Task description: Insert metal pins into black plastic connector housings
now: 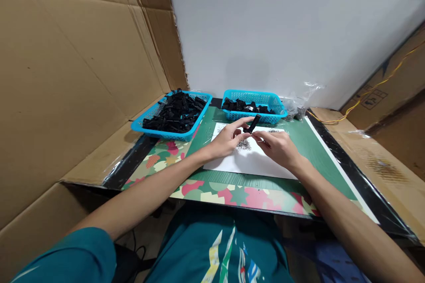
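Observation:
My left hand point(229, 139) is closed on a black plastic part point(254, 124), which tilts up to the right above the white sheet point(245, 166). My right hand point(277, 145) meets it from the right, with thumb and forefinger pinched at the part's lower end. Whatever those right fingertips hold is too small to name. Below the hands, a small pile of tiny metal pieces point(244, 145) lies on the sheet.
At the back left stands a blue basket point(166, 135) heaped with black parts point(177, 112). A second blue basket point(252, 93) holds more black parts. Clear plastic bags point(295, 108) sit beside it. Cardboard walls point(83, 62) flank the green mat point(318, 159).

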Motion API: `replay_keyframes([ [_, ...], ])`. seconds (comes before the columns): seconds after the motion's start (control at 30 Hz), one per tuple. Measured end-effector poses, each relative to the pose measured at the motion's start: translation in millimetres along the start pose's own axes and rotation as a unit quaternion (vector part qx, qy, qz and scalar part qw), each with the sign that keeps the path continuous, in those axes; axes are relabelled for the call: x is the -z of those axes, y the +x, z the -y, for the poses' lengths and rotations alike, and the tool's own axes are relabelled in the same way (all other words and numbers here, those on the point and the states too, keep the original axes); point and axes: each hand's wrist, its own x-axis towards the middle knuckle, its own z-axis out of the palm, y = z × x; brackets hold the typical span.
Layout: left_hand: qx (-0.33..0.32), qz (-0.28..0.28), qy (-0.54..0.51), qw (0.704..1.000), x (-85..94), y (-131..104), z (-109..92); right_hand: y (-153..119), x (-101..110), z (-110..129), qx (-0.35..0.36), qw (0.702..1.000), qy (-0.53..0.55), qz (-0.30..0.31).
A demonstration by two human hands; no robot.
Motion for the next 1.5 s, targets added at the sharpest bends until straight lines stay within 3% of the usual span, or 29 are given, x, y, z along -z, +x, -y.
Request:
replay_keyframes([
  [0.27, -0.047, 0.017, 0.092, 0.994, 3.5, 0, 5, 5, 10, -1, 0.099, 0.985, -0.135, 0.029],
  [0.53, -0.049, 0.014, 0.106, 0.993, 3.9, 1, 5, 6, 13, -1, 0.118, 0.977, -0.172, 0.053],
  [0.9, -0.051, 0.029, 0.107, 0.993, 3.9, 1, 2, 5, 13, 1, 0.101, 0.982, -0.151, 0.053],
  [1.17, -0.002, 0.070, -0.032, 0.997, 4.4, 2, -6, 1, 10, -1, 0.057, 0.994, -0.091, 0.029],
  [1.5, 0.040, 0.080, -0.082, 0.993, 2.4, 0, -9, 1, 8, -1, 0.007, 1.000, -0.024, -0.014],
])
